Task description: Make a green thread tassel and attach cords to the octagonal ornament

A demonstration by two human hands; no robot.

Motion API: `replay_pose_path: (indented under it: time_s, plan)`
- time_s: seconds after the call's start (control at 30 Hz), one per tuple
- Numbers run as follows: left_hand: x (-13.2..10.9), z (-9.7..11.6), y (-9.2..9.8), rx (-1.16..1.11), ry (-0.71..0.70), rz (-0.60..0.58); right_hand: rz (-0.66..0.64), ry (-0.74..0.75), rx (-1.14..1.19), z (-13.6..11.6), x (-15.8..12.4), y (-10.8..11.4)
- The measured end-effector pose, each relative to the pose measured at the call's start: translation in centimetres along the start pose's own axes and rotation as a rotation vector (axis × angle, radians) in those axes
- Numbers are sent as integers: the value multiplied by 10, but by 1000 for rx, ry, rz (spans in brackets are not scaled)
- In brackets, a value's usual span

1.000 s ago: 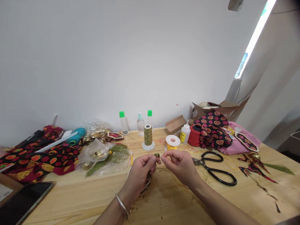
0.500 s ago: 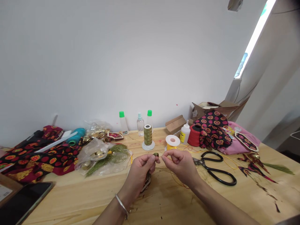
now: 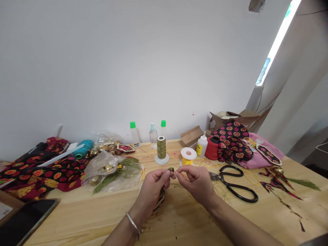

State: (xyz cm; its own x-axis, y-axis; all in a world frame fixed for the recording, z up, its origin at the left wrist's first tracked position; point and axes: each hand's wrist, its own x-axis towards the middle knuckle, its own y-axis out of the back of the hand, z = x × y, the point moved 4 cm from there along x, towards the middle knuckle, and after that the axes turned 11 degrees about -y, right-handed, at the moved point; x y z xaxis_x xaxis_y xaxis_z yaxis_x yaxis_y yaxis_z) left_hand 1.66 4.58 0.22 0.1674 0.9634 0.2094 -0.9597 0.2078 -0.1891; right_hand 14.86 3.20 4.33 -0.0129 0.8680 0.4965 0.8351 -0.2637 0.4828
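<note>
My left hand [image 3: 156, 182], with a silver bangle on the wrist, is closed around a small olive-green wound piece [image 3: 171, 169] whose top shows past the fingertips. Below that palm hangs a dark, pale-edged piece [image 3: 160, 201], mostly hidden by the hand. My right hand [image 3: 196, 181] pinches a fine thread close beside the olive piece, thumb against forefinger. Loose olive thread [image 3: 221, 193] lies in loops on the table under the right wrist. Black-handled scissors [image 3: 238, 186] rest just right of that hand.
Behind the hands stand an olive thread cone [image 3: 161, 148], a yellow cord spool [image 3: 188, 156], a glue bottle [image 3: 202, 146] and a red thread cone [image 3: 212, 148]. Green tassels [image 3: 112, 176] on plastic bags lie left, near patterned fabric [image 3: 58, 174] and a phone [image 3: 30, 220].
My right hand has shifted slightly left and down, bringing its fingertips nearer the olive piece. The left hand keeps its hold almost unmoved.
</note>
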Motion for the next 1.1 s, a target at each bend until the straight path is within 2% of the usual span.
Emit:
replay_pose_path:
  time_s: [0.13, 0.27, 0.43, 0.5, 0.67, 0.83, 1.0, 1.1]
  plan:
    - [0, 1, 0, 31, -11, -7, -10, 22, -31, -1, 0, -1]
    - [-1, 5, 0, 166, -13, 13, -32, 22, -49, 1, 1, -2]
    - [-4, 22, -7, 462, -290, -91, -81, -9, -48, 4, 2, -3]
    - [-5, 26, -9, 526, -353, -122, -103, -56, -32, 5, 3, -3]
    - [-6, 29, -8, 601, -438, -125, -221, -183, 120, 8, 1, -6]
    - [-8, 29, -10, 640, -506, -199, -325, -329, 338, 14, 2, -12]
    - [-9, 31, -14, 727, -563, -270, -438, -290, 443, 14, 4, -17]
    - [-10, 32, -16, 740, -596, -303, -449, -318, 488, 15, 5, -18]
